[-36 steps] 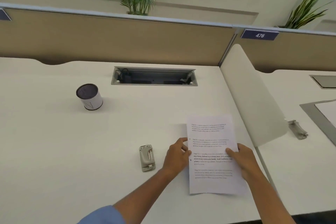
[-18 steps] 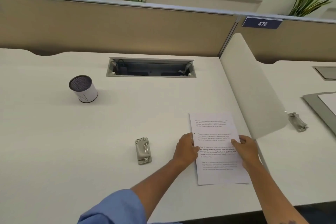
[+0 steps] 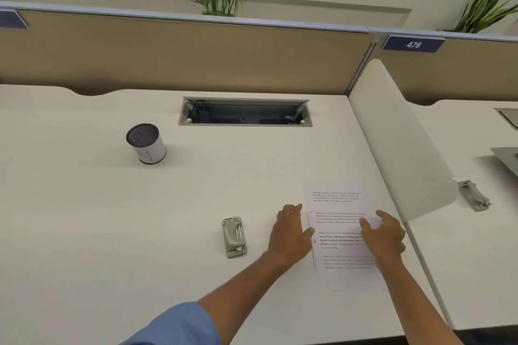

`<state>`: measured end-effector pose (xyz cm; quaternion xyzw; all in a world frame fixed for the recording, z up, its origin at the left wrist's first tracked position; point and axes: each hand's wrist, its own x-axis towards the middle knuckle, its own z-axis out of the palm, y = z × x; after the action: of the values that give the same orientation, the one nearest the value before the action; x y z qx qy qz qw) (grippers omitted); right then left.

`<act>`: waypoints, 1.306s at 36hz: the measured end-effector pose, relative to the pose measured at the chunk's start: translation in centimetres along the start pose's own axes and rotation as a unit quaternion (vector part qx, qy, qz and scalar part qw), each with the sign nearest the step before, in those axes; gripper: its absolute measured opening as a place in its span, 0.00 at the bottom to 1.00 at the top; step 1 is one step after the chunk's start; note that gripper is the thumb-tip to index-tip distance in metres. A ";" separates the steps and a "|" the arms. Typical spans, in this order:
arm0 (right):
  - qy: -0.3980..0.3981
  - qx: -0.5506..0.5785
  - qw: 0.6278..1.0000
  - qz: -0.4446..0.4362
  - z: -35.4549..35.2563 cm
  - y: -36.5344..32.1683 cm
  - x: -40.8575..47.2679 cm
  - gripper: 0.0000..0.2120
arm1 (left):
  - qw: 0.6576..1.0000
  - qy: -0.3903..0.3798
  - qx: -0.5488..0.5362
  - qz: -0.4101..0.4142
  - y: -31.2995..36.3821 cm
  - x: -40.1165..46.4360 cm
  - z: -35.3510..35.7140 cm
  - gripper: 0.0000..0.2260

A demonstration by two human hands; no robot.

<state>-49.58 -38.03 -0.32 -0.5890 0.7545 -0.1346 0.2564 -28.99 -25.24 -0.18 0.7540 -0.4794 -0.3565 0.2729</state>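
Loosely open fingers: left hand [image 3: 290, 235] at edge of printed sheet [image 3: 336, 199], right hand [image 3: 385, 235] atop it.

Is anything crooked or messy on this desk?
Nothing is spilled or broken. The printed sheet, touched by the left hand and right hand, lies slightly slanted to the desk edge, and the cable hatch at the back stands open.
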 end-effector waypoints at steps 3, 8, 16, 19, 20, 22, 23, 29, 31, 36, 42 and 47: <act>0.015 -0.016 0.998 -0.067 1.0 -1.3 -1.2 0.27 | 0.996 0.039 0.066 0.038 -0.7 -0.1 -0.9 0.33; 0.010 -0.010 0.986 -0.168 3.5 -4.4 -3.7 0.26 | 0.986 0.073 0.144 0.045 -1.9 -0.8 -3.4 0.36; -0.076 0.103 0.961 -0.245 7.9 -10.1 -9.7 0.18 | 0.988 0.125 0.085 -0.025 -6.9 -2.7 -9.4 0.29; -0.125 0.137 0.956 -0.228 9.1 -12.1 -11.9 0.13 | 0.982 0.150 0.082 -0.084 -8.6 -3.8 -11.7 0.26; -0.138 0.141 0.955 -0.223 9.6 -12.6 -12.5 0.11 | 0.980 0.153 0.072 -0.104 -9.1 -4.2 -12.4 0.26; -0.162 0.149 0.952 -0.211 10.4 -13.5 -13.7 0.09 | 0.978 0.156 0.033 -0.137 -10.2 -4.7 -13.2 0.24; -0.175 0.151 0.951 -0.205 10.7 -13.8 -14.3 0.08 | 0.976 0.157 0.007 -0.151 -10.7 -4.9 -13.5 0.23; -0.217 0.136 0.949 -0.183 12.5 -14.5 -16.5 0.09 | 0.974 0.119 -0.086 -0.174 -12.3 -6.1 -14.0 0.16; -0.219 0.134 0.950 -0.177 13.1 -14.4 -17.0 0.09 | 0.971 0.106 -0.118 -0.177 -12.5 -6.3 -13.7 0.15; -0.213 0.121 0.955 -0.165 14.0 -14.3 -18.1 0.10 | 0.963 0.079 -0.188 -0.174 -13.1 -6.5 -13.0 0.11; -0.202 0.114 0.961 -0.149 14.5 -14.3 -18.8 0.09 | 0.961 0.073 -0.206 -0.167 -13.9 -6.2 -12.6 0.11; -0.211 0.115 0.961 -0.136 14.7 -14.2 -18.9 0.08 | 0.961 0.053 -0.216 -0.166 -13.8 -5.9 -12.4 0.13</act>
<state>-26.63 -22.34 -1.06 -0.6672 0.5758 -0.1272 0.4551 -13.49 -13.52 -1.60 0.7640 -0.2434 -0.4513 0.3916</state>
